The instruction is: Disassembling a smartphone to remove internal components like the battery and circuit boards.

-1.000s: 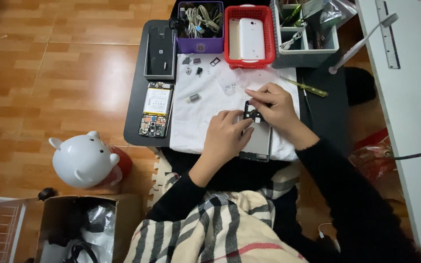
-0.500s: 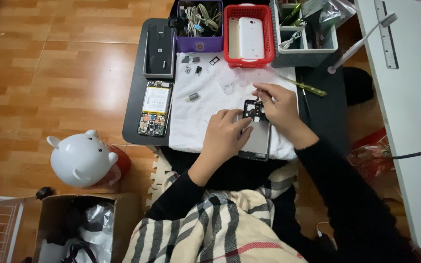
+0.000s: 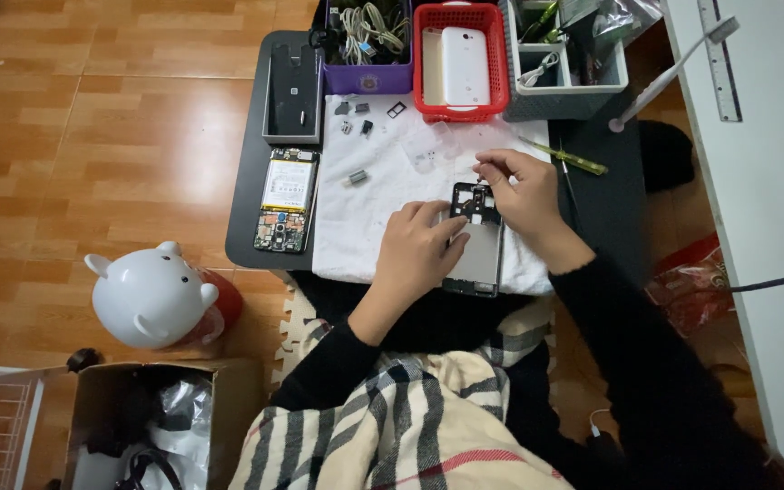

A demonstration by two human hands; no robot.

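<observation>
Centrally, on the white cloth covering my dark bench, lies the phone frame. My left hand presses flat on the frame's left edge, fingers together; my right hand pinches something too small to identify above its top end. Risk: loose small parts beyond the frame could scatter if the cloth drags.

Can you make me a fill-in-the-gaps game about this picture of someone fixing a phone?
1. The left hand presses down on the grey phone frame, which lies on a ____ cloth.
2. The white phone back cover lies in the ____ plastic basket.
3. The opened phone with bare circuit board lies to the ____ of the cloth.
4. The right hand pinches at the frame's ____ end.

Missing words: white; red; left; top
</observation>
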